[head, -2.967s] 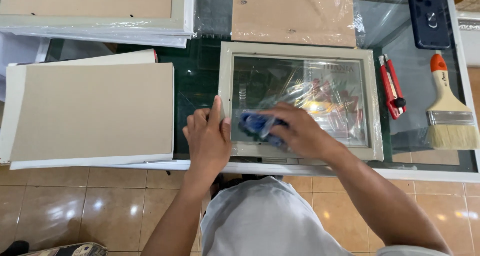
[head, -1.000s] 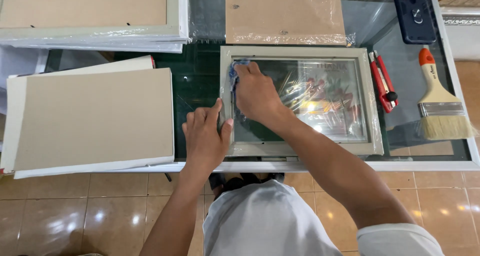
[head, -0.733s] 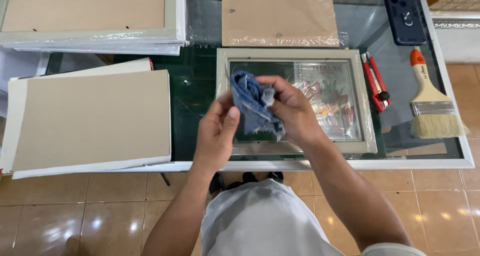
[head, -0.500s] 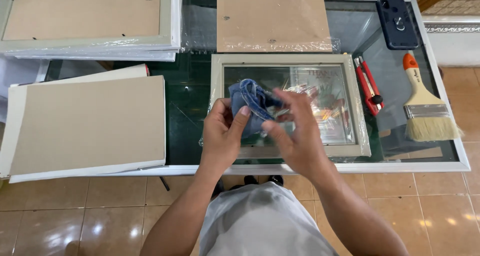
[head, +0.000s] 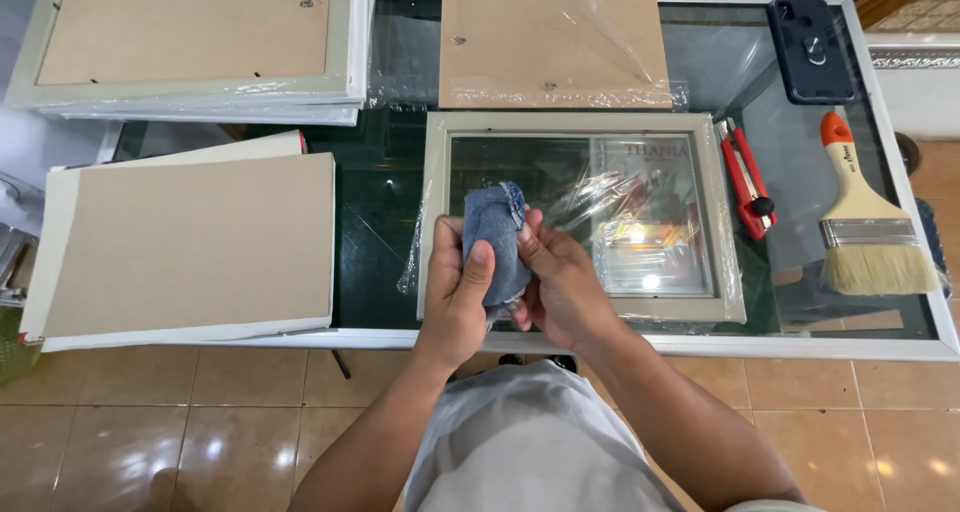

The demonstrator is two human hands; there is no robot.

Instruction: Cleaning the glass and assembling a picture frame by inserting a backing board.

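Observation:
Both hands hold a small blue cloth [head: 494, 234] bunched upright above the near left corner of a pale picture frame [head: 578, 122]. My left hand [head: 455, 290] grips the cloth from the left with the thumb across it. My right hand [head: 563, 284] pinches it from the right. The frame lies flat on the glass table [head: 380, 202], its pane showing reflections and loose clear plastic wrap.
A stack of beige boards [head: 190, 244] lies at the left. More frames [head: 190, 37] sit at the far left, a wrapped backing board [head: 552, 44] behind the frame. To the right lie a red utility knife [head: 744, 176], a paintbrush [head: 865, 222] and a dark phone [head: 810, 36].
My right hand wiped the pane with the cloth, then lifted it off. My left hand left the frame's edge and joined it. Both now hold the cloth bunched above the frame.

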